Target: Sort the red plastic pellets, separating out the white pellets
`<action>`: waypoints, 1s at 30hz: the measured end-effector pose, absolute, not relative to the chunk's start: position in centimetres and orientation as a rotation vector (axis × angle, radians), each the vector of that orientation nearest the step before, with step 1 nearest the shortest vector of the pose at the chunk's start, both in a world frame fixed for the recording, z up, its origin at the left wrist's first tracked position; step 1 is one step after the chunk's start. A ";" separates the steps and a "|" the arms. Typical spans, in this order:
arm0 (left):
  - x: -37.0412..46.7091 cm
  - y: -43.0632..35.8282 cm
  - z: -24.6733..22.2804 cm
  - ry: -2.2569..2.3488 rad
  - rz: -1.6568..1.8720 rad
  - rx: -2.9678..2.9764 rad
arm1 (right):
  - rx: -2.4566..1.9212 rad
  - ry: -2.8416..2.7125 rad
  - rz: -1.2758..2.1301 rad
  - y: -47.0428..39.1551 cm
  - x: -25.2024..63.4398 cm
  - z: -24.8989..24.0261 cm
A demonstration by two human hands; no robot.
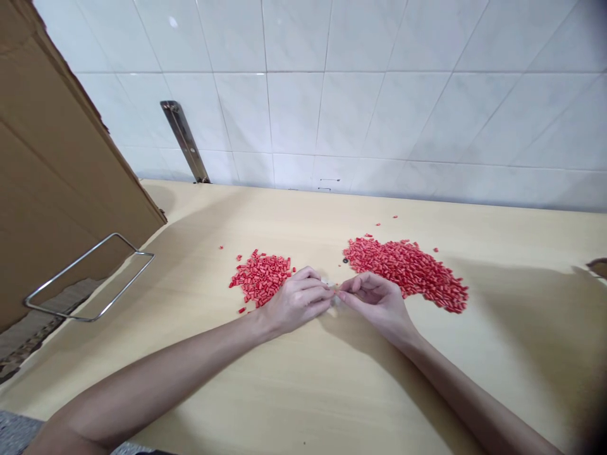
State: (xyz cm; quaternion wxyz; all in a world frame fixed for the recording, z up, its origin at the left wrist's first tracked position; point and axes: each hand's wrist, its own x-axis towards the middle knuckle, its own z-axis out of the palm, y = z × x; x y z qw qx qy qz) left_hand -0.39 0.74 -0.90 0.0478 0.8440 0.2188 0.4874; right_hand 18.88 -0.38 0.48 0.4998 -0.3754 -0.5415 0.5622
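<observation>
Left hand (304, 298) and right hand (377, 303) met between two red-piece piles (403, 268) on the tabletop (303, 385) — fingertips pinched together at something too small to tell, larger pile beside the right.

- Left hand (298, 298): back showing, fingers (310, 294) bent.
- Right hand (385, 306): just beside the left hand, thumb (353, 303) and fingertips pinched together.
- Left arm (161, 379): bare, behind the left hand.
- Right arm (474, 388): bare, slanting toward the left hand.
</observation>
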 end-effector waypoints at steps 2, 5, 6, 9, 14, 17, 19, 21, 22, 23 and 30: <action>-0.4 0.6 -0.8 0.714 1.490 2.561 | -0.894 -1.323 1.348 -0.3 18.9 0.2; -0.5 0.4 -0.7 0.822 1.450 2.508 | -0.926 -1.343 1.357 -0.4 19.0 -0.1; -0.5 0.3 -0.7 0.848 1.427 2.491 | -0.936 -1.344 1.348 -0.4 19.0 -0.2; -0.7 0.1 -0.6 0.885 1.374 2.469 | -0.940 -1.359 1.298 -0.5 19.0 -0.2; -0.7 0.2 0.1 1.063 1.393 2.243 | -1.160 -1.349 0.847 0.3 19.7 0.0; -0.9 0.9 1.3 1.209 1.419 2.019 | -1.214 -1.290 0.629 1.2 20.8 -0.1; -1.4 1.4 2.4 1.221 1.310 1.976 | -1.216 -1.315 0.546 1.6 21.3 -0.1; -2.2 1.9 3.7 1.131 0.944 2.013 | -1.194 -1.421 0.487 1.5 21.4 0.0; -2.6 2.1 4.2 1.048 0.701 2.027 | -1.172 -1.494 0.470 1.3 21.2 0.1; -2.9 2.2 4.6 0.960 0.478 2.030 | -1.143 -1.575 0.465 1.0 21.0 0.3; -3.8 2.5 4.3 0.850 0.176 2.140 | -0.736 -2.212 0.310 -0.4 20.1 0.6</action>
